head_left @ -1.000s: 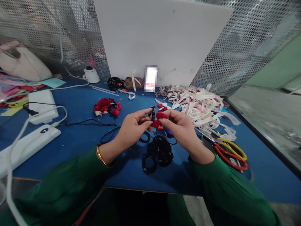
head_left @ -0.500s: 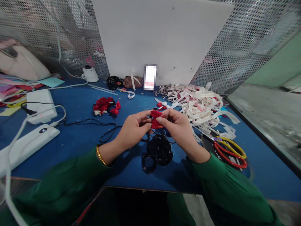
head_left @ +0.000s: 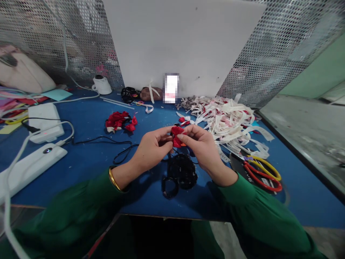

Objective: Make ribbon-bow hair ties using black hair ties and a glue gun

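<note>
Between my fingers is a small red fabric bow (head_left: 177, 137), held above the blue table. My left hand (head_left: 153, 145) pinches its left side, where a dark band shows. The thumb of my right hand (head_left: 201, 145) presses on the front of the bow, its fingers behind the right side. A bit of orange shows just below the bow; what it belongs to is hidden. Right under my hands lies a heap of black hair ties (head_left: 182, 171), with a single black hair tie (head_left: 170, 187) at its near left.
Red bows (head_left: 118, 121) lie to the left. A pile of white ribbon pieces (head_left: 229, 115) spreads at the right, near scissors (head_left: 262, 172) with red and yellow handles. A white power bank (head_left: 35, 169) and cables lie left. A lit phone (head_left: 171, 88) leans on the back board.
The view has shifted slightly. The bow is turned a little and shows more of its shape between my fingers; both hands keep their grip on it.
</note>
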